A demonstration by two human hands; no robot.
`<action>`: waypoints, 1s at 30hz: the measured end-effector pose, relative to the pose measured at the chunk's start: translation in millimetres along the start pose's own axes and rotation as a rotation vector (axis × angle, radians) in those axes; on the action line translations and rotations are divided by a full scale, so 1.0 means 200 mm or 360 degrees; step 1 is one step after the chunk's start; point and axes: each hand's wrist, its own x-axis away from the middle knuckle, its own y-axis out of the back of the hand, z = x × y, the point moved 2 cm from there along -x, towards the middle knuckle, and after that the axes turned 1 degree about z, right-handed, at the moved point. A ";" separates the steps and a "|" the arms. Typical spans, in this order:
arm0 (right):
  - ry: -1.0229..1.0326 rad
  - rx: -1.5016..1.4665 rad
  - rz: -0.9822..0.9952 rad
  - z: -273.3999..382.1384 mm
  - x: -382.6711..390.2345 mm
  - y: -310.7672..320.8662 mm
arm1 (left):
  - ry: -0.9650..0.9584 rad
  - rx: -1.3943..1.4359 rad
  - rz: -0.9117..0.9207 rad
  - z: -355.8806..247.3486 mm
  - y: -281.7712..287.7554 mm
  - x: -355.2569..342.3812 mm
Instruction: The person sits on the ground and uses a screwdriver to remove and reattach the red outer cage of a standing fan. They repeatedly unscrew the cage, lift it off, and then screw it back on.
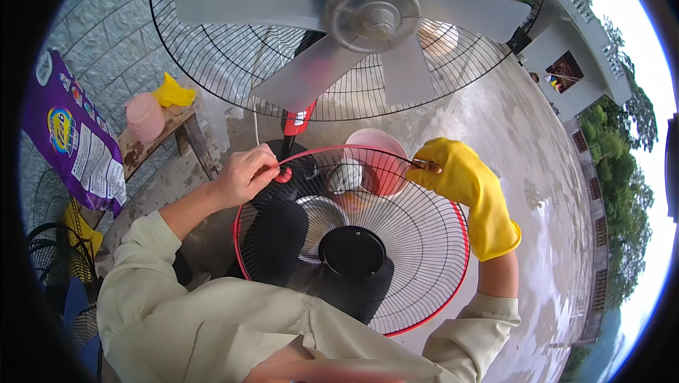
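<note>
Held in front of me is a round fan grille (424,248) with thin dark wires, a red rim and a black centre disc (351,252). Bare fingers of my left hand (244,174) pinch its rim at the upper left. On the upper right, my right hand (442,160) wears a long yellow rubber glove and is closed on the same rim. Black fan blades (277,241) show beneath the wires. Behind the grille stands a pink bucket (385,141), partly covered by it, beside a whitish bundle (346,176) that I cannot make out.
Ahead stands a large fan with grey blades (375,19) inside a black wire cage. At left, a wooden bench (170,127) carries a pink tub (145,118) and a yellow glove (172,91). A purple bag (74,135) leans nearby. Wet concrete floor (523,192) stretches right.
</note>
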 end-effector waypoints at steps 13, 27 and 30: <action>-0.0389 -0.0927 -0.0338 -0.10 0.13 -0.15 | 0.0146 0.0000 0.0103 0.00 0.02 0.01; -0.0415 -0.1348 -0.0041 -0.03 0.12 -0.09 | -0.0139 -0.0074 0.0582 -0.18 -0.03 -0.54; -0.0360 -0.1241 -0.0060 -0.02 0.09 -0.09 | -0.0264 -0.0004 0.0752 -0.20 -0.19 -0.75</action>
